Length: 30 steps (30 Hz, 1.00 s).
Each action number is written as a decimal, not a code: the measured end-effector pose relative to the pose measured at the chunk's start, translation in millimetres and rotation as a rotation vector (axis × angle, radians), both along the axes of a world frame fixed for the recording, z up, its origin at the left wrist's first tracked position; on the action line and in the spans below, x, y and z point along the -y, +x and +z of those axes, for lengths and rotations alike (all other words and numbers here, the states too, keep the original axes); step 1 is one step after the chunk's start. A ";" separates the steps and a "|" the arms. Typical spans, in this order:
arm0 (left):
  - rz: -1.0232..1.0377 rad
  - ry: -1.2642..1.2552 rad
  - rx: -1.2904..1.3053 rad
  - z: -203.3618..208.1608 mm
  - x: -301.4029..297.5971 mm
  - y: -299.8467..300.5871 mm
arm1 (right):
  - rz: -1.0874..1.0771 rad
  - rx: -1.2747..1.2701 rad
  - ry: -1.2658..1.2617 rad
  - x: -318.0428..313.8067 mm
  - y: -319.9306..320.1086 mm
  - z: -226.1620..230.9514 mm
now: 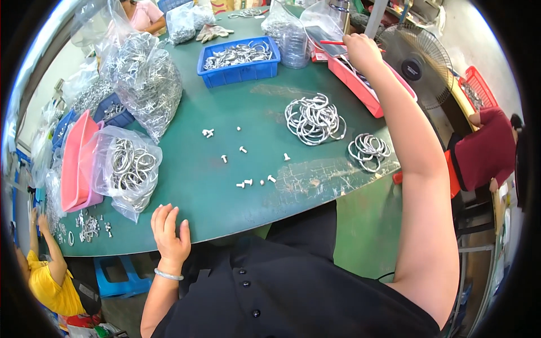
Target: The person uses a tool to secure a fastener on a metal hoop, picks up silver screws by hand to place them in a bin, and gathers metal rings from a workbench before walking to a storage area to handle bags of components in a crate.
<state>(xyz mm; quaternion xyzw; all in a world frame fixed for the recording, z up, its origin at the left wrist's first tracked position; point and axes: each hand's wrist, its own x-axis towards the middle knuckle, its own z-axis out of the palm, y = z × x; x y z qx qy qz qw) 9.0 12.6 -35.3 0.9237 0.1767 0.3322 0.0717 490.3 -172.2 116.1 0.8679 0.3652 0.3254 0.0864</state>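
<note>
My right hand (362, 52) reaches to the far right, its fingers closed around a thin red pen-like stick (333, 43). Below it is a pink tray (350, 84), partly hidden by my forearm, with a dark flat item (328, 38) at its left end. At the near table edge my left hand (171, 234) rests with its fingers stretched and nothing in them. Small metal rivet-like pieces (243, 150) lie scattered over the green table (225, 205). To their right sit a large pile of silver rings (314, 121) and a smaller ring pile (369, 151).
A blue bin (239, 70) of metal parts stands at the back. Bulging clear bags of parts (147, 84) and rings (131, 169) crowd the left, beside pink baskets (79, 160). A fan (414, 69) stands right. Other people sit around: yellow shirt (53, 287), maroon shirt (484, 149), pink shirt (145, 16).
</note>
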 end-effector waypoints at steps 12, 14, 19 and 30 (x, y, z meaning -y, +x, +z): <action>0.020 0.025 -0.065 1.9 -4.1 -0.7 | 0.026 -0.001 -0.288 -97.4 37.9 -30.2; 0.020 0.022 -0.069 1.7 -5.0 -0.4 | 0.036 -0.006 -0.285 -104.0 41.8 -36.1; 0.017 0.015 -0.081 3.1 -5.6 -0.2 | 0.059 -0.034 -0.328 -122.4 45.8 -49.0; 0.017 0.013 -0.080 2.2 -7.1 1.1 | 0.141 0.076 -0.256 -124.3 34.2 -63.3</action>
